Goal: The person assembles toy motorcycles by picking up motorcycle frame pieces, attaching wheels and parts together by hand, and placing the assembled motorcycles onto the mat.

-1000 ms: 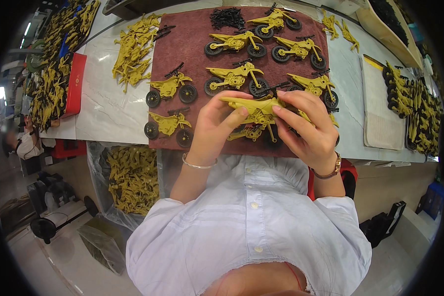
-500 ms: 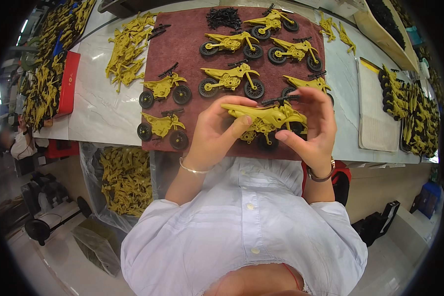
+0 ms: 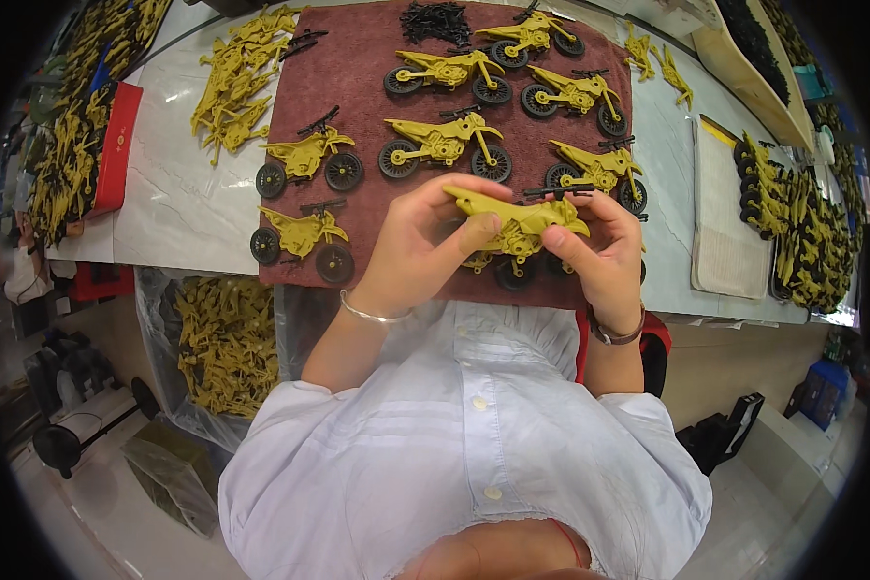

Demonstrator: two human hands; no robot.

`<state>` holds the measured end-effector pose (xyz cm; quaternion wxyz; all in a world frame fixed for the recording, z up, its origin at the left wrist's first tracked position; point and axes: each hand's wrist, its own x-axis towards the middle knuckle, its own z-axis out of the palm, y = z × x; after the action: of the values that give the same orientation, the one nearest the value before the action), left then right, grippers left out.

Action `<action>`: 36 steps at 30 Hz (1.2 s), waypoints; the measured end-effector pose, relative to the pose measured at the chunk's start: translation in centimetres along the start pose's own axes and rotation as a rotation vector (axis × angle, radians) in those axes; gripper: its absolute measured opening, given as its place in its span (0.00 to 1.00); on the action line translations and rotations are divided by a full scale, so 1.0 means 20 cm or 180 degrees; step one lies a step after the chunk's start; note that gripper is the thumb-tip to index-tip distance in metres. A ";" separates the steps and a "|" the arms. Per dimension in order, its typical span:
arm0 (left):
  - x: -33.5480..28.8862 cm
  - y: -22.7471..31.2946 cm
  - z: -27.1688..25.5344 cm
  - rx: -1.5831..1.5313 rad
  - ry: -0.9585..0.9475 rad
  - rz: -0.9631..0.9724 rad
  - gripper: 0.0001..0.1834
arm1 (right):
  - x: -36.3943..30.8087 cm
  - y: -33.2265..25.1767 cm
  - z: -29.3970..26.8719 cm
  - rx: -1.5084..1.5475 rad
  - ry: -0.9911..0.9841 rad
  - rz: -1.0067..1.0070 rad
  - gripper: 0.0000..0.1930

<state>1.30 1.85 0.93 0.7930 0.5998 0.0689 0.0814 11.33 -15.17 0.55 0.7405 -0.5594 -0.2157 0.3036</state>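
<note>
Both hands hold a yellow toy motorcycle body (image 3: 509,224) above the near edge of a dark red towel (image 3: 382,217). My left hand (image 3: 433,232) is closed round its tail end, thumb on the near side. The front end is pinched in my right hand (image 3: 604,246), its thumb just below the black handlebar (image 3: 559,190). Dark wheels and yellow parts show under the held body; I cannot tell whether they belong to it or to a toy lying beneath. Assembled yellow toy motorcycles (image 3: 442,141) with black wheels lie on the towel around my hands.
Small black parts (image 3: 435,22) are heaped at the towel's far edge. Yellow bodies (image 3: 237,77) are piled on the table at left, beside a red box (image 3: 118,145). A plastic-lined container (image 3: 227,343) of yellow parts sits below. More toys (image 3: 817,242) stand at right beside a pale tray (image 3: 730,213).
The fingers of my right hand have come down from above the handlebar and closed on the body's front end. My left hand keeps its hold. The whole view has shifted slightly.
</note>
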 end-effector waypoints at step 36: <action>-0.02 -0.02 0.08 -0.0552 0.0615 0.0069 0.11 | -0.05 -0.01 0.14 0.0309 0.0289 0.0279 0.17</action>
<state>1.21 0.17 0.90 0.8307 0.5190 0.1311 0.1531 8.87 -13.95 1.57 0.7618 -0.5449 -0.1422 0.3202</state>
